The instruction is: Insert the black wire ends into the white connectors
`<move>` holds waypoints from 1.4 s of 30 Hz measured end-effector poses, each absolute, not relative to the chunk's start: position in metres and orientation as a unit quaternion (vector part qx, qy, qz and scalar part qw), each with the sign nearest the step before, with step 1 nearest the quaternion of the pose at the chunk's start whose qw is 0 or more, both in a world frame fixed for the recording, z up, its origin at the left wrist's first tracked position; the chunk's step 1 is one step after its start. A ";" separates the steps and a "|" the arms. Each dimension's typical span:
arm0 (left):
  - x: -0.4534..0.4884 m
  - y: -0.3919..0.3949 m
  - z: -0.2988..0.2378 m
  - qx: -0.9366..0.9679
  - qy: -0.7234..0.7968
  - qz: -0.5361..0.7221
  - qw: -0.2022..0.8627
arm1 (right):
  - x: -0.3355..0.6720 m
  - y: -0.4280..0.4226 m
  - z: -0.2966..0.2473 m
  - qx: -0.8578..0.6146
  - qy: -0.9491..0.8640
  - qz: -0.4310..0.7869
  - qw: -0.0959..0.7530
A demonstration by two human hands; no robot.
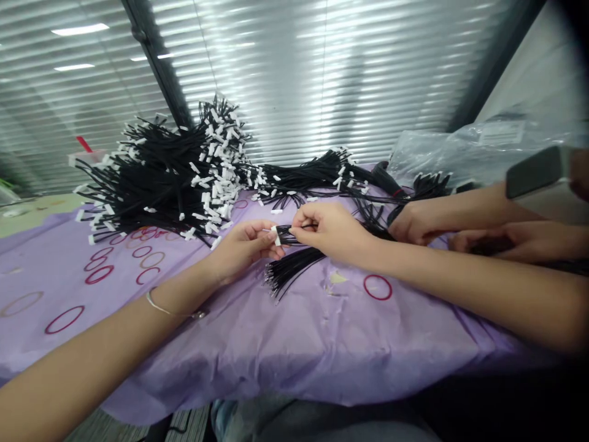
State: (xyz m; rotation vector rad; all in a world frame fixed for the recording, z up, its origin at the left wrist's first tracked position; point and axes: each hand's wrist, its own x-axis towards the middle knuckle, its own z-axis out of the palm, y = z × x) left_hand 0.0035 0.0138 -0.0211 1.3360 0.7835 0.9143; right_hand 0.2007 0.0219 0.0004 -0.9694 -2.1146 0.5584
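Between the fingers of my left hand (243, 248) is a small white connector (277, 236). Thin black wires (286, 234) run from it toward my right hand (334, 230), whose thumb and forefinger pinch them close to the connector. Just under my hands lies a bundle of loose black wires (294, 268), its small metal-tipped ends fanned out to the left on the purple cloth (294, 344). How many wires sit in the connector is hidden by my fingers.
A big heap of black cables with white connectors (170, 172) stands at the back left, and a smaller pile (308, 175) behind my hands. Rubber bands (99, 274) lie scattered. At right are a co-worker's hands (418, 221) and a clear plastic bag (442, 153).
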 end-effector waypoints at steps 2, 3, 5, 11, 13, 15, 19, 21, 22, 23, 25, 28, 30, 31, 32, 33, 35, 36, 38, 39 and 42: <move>0.003 0.014 -0.021 0.585 0.345 0.398 0.617 | 0.201 0.022 -0.001 -0.375 -0.823 0.221 0.364; 0.003 0.014 -0.021 0.583 0.347 0.399 0.617 | 0.201 0.023 -0.001 -0.376 -0.822 0.224 0.364; 0.003 0.014 -0.021 0.575 0.346 0.404 0.622 | 0.201 0.023 -0.002 -0.374 -0.822 0.232 0.362; 0.004 0.014 -0.021 0.567 0.359 0.405 0.621 | 0.202 0.021 -0.005 -0.356 -0.828 0.222 0.372; 0.004 0.014 -0.021 0.561 0.361 0.406 0.625 | 0.203 0.022 -0.005 -0.348 -0.831 0.224 0.371; 0.004 0.014 -0.022 0.562 0.358 0.405 0.626 | 0.204 0.024 -0.005 -0.346 -0.833 0.235 0.362; 0.003 0.014 -0.021 0.572 0.363 0.402 0.616 | 0.203 0.026 -0.004 -0.346 -0.838 0.241 0.346; 0.003 0.013 -0.019 0.584 0.368 0.398 0.604 | 0.202 0.026 -0.004 -0.347 -0.839 0.229 0.350; 0.003 0.012 -0.019 0.591 0.370 0.396 0.597 | 0.201 0.025 -0.005 -0.348 -0.838 0.223 0.355; 0.003 0.011 -0.018 0.596 0.373 0.395 0.592 | 0.200 0.024 -0.006 -0.348 -0.838 0.219 0.359; 0.002 0.010 -0.018 0.603 0.377 0.392 0.584 | 0.199 0.023 -0.009 -0.351 -0.835 0.213 0.366; 0.002 0.010 -0.020 0.606 0.379 0.389 0.581 | 0.198 0.021 -0.015 -0.351 -0.834 0.203 0.373; 0.003 0.009 -0.021 0.604 0.380 0.389 0.582 | 0.196 0.020 -0.018 -0.355 -0.833 0.194 0.377; 0.003 0.009 -0.021 0.603 0.381 0.391 0.581 | 0.196 0.019 -0.019 -0.357 -0.833 0.191 0.377; 0.003 0.009 -0.021 0.603 0.382 0.392 0.580 | 0.195 0.019 -0.019 -0.360 -0.832 0.189 0.378; 0.004 0.009 -0.021 0.603 0.382 0.393 0.580 | 0.194 0.019 -0.019 -0.360 -0.831 0.186 0.380; 0.004 0.009 -0.021 0.603 0.382 0.392 0.580 | 0.194 0.018 -0.018 -0.363 -0.831 0.181 0.381; 0.005 0.010 -0.021 0.602 0.382 0.393 0.581 | 0.194 0.019 -0.017 -0.368 -0.834 0.172 0.374; 0.005 0.012 -0.022 0.597 0.385 0.398 0.581 | 0.195 0.020 -0.013 -0.377 -0.848 0.142 0.344; 0.005 0.014 -0.021 0.593 0.387 0.403 0.579 | 0.197 0.021 -0.011 -0.380 -0.857 0.125 0.325; 0.006 0.017 -0.019 0.587 0.392 0.414 0.576 | 0.204 0.023 -0.001 -0.389 -0.874 0.094 0.277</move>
